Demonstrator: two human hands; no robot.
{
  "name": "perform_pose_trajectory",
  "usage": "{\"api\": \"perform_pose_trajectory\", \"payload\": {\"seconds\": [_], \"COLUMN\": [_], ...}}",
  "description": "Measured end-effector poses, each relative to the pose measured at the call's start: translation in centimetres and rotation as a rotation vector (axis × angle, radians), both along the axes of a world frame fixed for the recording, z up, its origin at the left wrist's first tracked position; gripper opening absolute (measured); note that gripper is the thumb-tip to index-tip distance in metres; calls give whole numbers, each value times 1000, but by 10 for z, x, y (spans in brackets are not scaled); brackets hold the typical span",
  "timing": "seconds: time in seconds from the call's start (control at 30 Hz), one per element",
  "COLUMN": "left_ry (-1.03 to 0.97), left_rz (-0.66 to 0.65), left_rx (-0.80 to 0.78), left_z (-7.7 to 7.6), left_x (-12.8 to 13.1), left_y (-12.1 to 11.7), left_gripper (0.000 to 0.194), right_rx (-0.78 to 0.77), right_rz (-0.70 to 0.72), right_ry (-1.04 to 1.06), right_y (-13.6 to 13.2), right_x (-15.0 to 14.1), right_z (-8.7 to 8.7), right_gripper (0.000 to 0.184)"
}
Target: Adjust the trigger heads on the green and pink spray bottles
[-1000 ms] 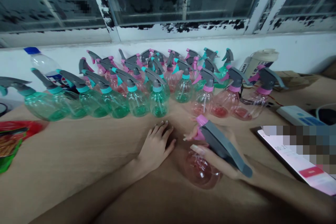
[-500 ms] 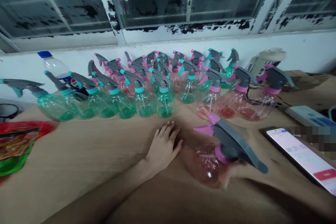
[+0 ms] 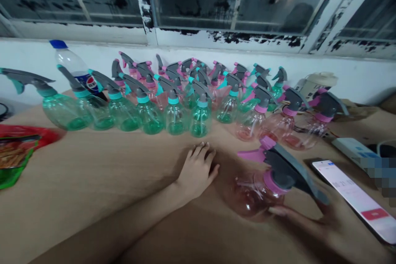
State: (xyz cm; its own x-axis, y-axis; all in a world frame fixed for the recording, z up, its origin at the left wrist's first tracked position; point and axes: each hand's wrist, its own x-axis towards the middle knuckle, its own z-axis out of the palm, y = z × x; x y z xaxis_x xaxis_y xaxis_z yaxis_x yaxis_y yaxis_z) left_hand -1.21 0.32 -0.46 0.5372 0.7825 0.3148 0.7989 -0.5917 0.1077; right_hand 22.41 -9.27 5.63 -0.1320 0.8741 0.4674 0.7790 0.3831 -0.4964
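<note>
A clear pink spray bottle with a grey and pink trigger head stands low at the right front, tilted, its nozzle pointing left. My right hand is at its right side, the thumb pressed to the lower bottle and the other fingers mostly hidden behind the trigger head. My left hand lies flat on the table, fingers stretched out, holding nothing. Just beyond it stands a green spray bottle, front of a row of green ones. Pink spray bottles, such as this one, stand behind the handled bottle.
More pink and green spray bottles crowd toward the wall. A cola bottle stands back left, and a red and green snack bag lies at the left edge. On the right are a phone, a power strip and a pale jar.
The view has shifted slightly. My right hand's fingers, visible earlier on the bottle's far side, have drawn back to the right; the bottle has turned and moved slightly right. My left hand stays put.
</note>
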Motion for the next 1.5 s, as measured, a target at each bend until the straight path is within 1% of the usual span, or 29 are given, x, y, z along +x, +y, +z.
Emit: {"api": "perform_pose_trajectory", "payload": {"seconds": [0.1, 0.23, 0.3, 0.37, 0.43, 0.5, 0.6, 0.83, 0.93, 1.0, 1.03, 1.07, 1.13, 1.17, 1.2, 1.27, 1.3, 1.37, 1.43, 1.5], "left_ry": [-9, -14, -15, -15, -12, -7, 3, 34, 45, 53, 58, 63, 69, 70, 70, 64, 61, 52, 37, 22], "left_rz": [-1, 1, 5, 12, 18, 19, 17, 25, 26, 18, 12, 5, -5, -9, -13, -20, -22, -26, -29, -28], "left_rx": [10, 25, 31, 34, 33, 31, 22, 14, 30, 44, 51, 60, 80, 89, 95, 101, 99, 95, 95, 96], "left_z": [-3, -4, -3, -3, -2, -1, -1, 4, 5, 6, 6, 5, 5, 5, 4, 5, 5, 5, 5, 4], "left_x": [0, 0, 0, 0, 0, 0, 0, 0, -1, -1, -2, -2, -3, -4, -4, -5, -5, -5, -5, -5], "left_y": [0, 0, 0, 0, -1, -1, -1, 0, 1, 2, 3, 3, 5, 6, 7, 9, 9, 11, 12, 13], "left_gripper": [36, 35, 35, 36, 38, 38, 38, 36, 35, 35, 35, 35, 35, 35, 35, 36, 36, 38, 39, 40], "right_rx": [-67, 44, 21, 14, 61, 105, 146, 144, 161, 177, 164, 133, 41, -2, -34, -71, -87, -112, -148, -192], "right_rz": [-5, -21, -46, -48, -45, -41, -84, -182, -227, -225, -214, -199, -189, -206, -238, -334, -387, -461, -474, -459], "right_ry": [-67, -88, -70, -45, -32, -48, -112, -140, -122, -84, -61, -42, -23, -22, -24, -30, -35, -47, -50, -45], "right_y": [18, 61, 84, 103, 118, 128, 140, 161, 164, 158, 152, 146, 130, 123, 116, 107, 105, 103, 106, 111], "right_x": [4, 1, -6, -15, -25, -32, -38, -46, -48, -44, -40, -34, -20, -12, -5, 9, 15, 24, 29, 31], "right_z": [-6, -8, -8, -6, -5, -3, -3, -5, -6, -6, -6, -5, -2, -1, 0, -2, -4, -10, -15, -18], "right_gripper": [38, 41, 38, 44, 46, 45, 48, 50, 55, 61, 60, 55, 36, 30, 29, 33, 39, 56, 71, 79]}}
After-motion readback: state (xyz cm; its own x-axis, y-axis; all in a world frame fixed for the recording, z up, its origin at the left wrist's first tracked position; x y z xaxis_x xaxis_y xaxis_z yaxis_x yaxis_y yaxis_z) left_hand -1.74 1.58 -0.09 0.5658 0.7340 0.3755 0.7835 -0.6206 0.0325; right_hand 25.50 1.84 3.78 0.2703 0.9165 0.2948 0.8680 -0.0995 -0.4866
